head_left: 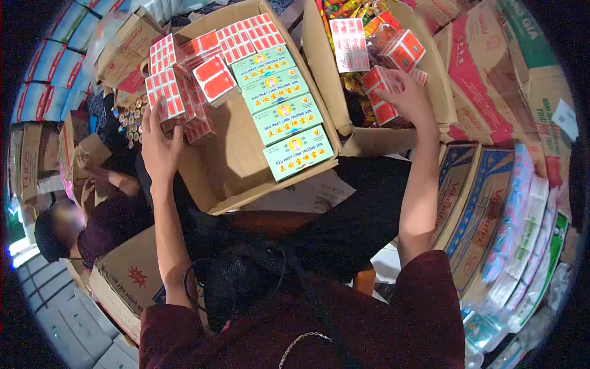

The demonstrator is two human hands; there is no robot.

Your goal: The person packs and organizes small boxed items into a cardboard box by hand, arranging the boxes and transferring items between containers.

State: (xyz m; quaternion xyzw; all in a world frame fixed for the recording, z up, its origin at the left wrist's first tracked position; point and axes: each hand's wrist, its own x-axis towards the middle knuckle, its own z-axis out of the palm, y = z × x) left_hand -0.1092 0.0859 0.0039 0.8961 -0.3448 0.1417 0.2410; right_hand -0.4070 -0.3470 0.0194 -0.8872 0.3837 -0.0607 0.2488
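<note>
A large cardboard box (218,163) holds a row of pale green packs (287,115) with yellow and blue print, and stacks of red-and-white packs (253,35) at its back. My left hand (161,141) has its fingers around a red-and-white pack (165,92) at the box's left edge. In a second carton (326,74) on the right, my right hand (405,95) grips a red pack (378,92). Close by lie another red pack (402,50) and a white-and-red pack (349,46), over shiny wrapped goods.
Another person (104,215) sits at the left beside an opened carton (132,270). Printed cartons (473,209) and plastic-wrapped stacks (522,240) stand at the right. Blue-and-white boxes (55,74) are piled at the upper left, near small round items (130,120).
</note>
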